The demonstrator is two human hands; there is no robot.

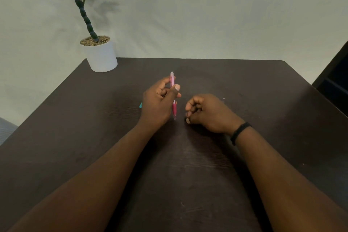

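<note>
left hand (pixel 160 102): gripping the pink pen (pixel 173 96), holding it upright over mid-bench
right hand (pixel 207 112): curling up empty, just beside the pen
bench (pixel 263 100): potted plant (pixel 101 54) sitting far-left corner, teal bit (pixel 140 105) peeking behind left hand

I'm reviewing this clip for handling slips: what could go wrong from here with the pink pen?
1. The left hand only pinches the pink pen near its middle, tip down over the table; it might slip and drop.
2. A small teal object lies mostly hidden behind that hand, which might knock it.
</note>
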